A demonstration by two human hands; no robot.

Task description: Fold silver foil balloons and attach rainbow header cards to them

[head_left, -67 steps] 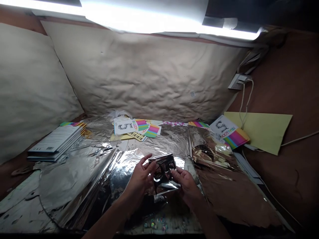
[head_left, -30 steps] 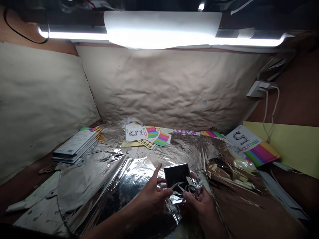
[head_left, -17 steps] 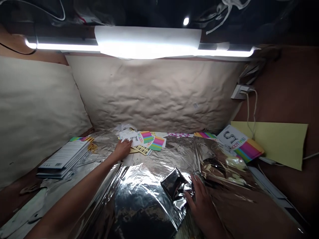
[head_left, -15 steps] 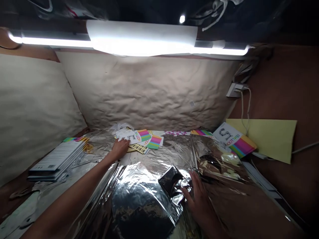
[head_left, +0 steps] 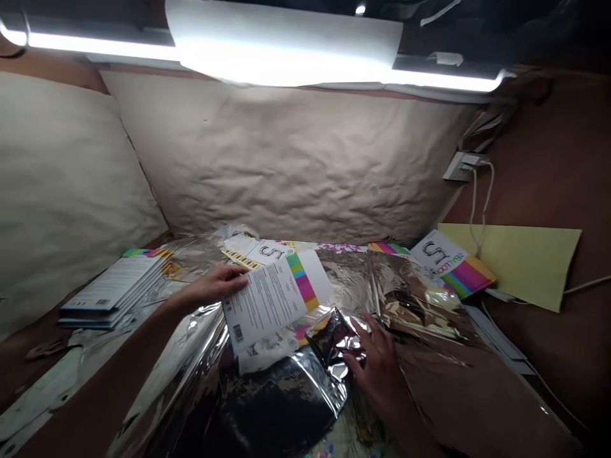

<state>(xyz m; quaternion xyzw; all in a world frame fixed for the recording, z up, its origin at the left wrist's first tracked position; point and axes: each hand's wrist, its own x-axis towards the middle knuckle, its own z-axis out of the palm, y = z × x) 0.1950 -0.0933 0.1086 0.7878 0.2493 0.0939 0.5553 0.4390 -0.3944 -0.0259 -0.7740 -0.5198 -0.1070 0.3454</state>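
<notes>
Left hand [head_left: 212, 286]: fingers closed on a printed balloon card [head_left: 272, 299]. Right hand [head_left: 377, 375]: fingers spread open, resting on a crumpled silver foil balloon [head_left: 334, 340].

**Silver foil, white card, rainbow stripes**

The white printed card [head_left: 265, 302] carries fine black text and a vertical band of green, pink and yellow. The crumpled foil sheet [head_left: 281, 407] gleams silver with dark mirrored patches. The balloon packet [head_left: 451, 264] shows a black-outlined 5 on white above rainbow stripes, beside a pale yellow sheet [head_left: 518, 264] and crinkled beige paper [head_left: 286, 152]
</notes>
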